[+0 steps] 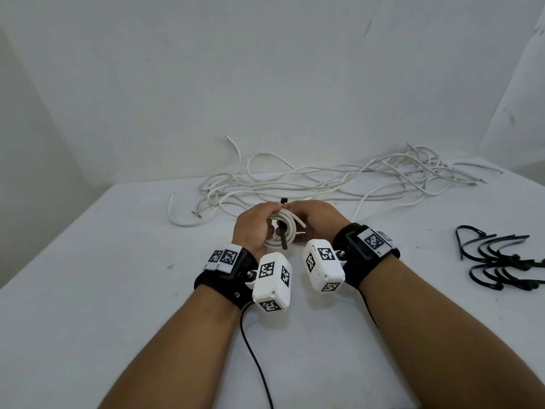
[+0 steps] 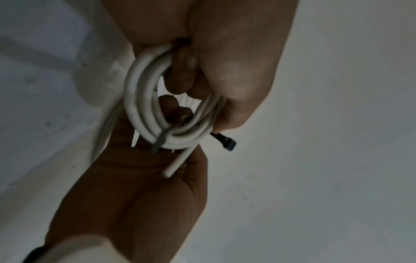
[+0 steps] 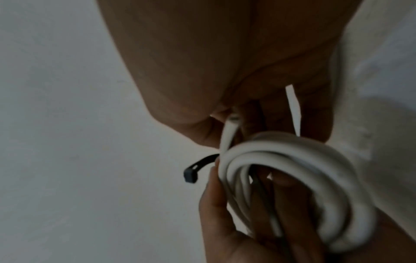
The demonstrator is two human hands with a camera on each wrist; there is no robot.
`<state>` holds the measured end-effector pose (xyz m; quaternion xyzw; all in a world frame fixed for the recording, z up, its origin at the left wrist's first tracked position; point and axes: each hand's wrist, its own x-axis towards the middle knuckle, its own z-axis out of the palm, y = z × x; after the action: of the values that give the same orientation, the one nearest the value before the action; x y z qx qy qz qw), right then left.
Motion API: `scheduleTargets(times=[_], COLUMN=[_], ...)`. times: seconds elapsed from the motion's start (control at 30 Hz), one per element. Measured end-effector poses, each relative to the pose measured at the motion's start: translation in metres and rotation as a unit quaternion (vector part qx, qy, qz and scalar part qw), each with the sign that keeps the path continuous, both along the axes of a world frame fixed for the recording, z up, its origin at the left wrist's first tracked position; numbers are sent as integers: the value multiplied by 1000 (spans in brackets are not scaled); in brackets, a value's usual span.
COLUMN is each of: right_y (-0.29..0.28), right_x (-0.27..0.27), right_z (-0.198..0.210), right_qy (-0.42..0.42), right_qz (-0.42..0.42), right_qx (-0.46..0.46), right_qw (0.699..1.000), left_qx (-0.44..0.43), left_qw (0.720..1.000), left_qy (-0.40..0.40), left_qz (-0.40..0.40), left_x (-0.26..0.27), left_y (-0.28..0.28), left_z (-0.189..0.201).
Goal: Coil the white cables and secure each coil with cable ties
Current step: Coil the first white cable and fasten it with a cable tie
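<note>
A small coil of white cable is held above the white table between both hands. My left hand curls its fingers round the coil's left side, and my right hand grips the right side. A black cable tie runs through the coil; its head sticks up past the fingertips. The left wrist view shows the coil, a free cable end and the tie head beside my left hand. From the right wrist I see the coil and the tie head.
Several loose white cables lie tangled along the back of the table by the wall. A heap of black cable ties lies at the right. A thin black wire trails from my left wristband. The table's left edge slants away.
</note>
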<state>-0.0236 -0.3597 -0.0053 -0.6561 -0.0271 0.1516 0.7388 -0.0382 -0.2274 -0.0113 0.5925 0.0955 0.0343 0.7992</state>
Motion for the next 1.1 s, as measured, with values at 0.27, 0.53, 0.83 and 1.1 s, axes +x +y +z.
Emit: scheduleTargets(times=[0.27,0.53,0.83,1.1], right_y=[-1,-8,-14,-8], right_x=[-3,0,-9,-5], right_z=[2,2,-2,-2], right_qy=[-8,-35,-159,-257], right_qz=[4,29,228,92], right_qx=[50,-2,-8,-104], right_qw=[999,999,961,956], left_qx=[28,66,13,53], left_qw=[999,992,1000,998], left_qy=[-24,-46,13,-18], left_qz=[-40,-102,-26,26], left_x=[-3,-4,-9,-8], left_y=[6,15,13,7], left_z=[6,7,9,8])
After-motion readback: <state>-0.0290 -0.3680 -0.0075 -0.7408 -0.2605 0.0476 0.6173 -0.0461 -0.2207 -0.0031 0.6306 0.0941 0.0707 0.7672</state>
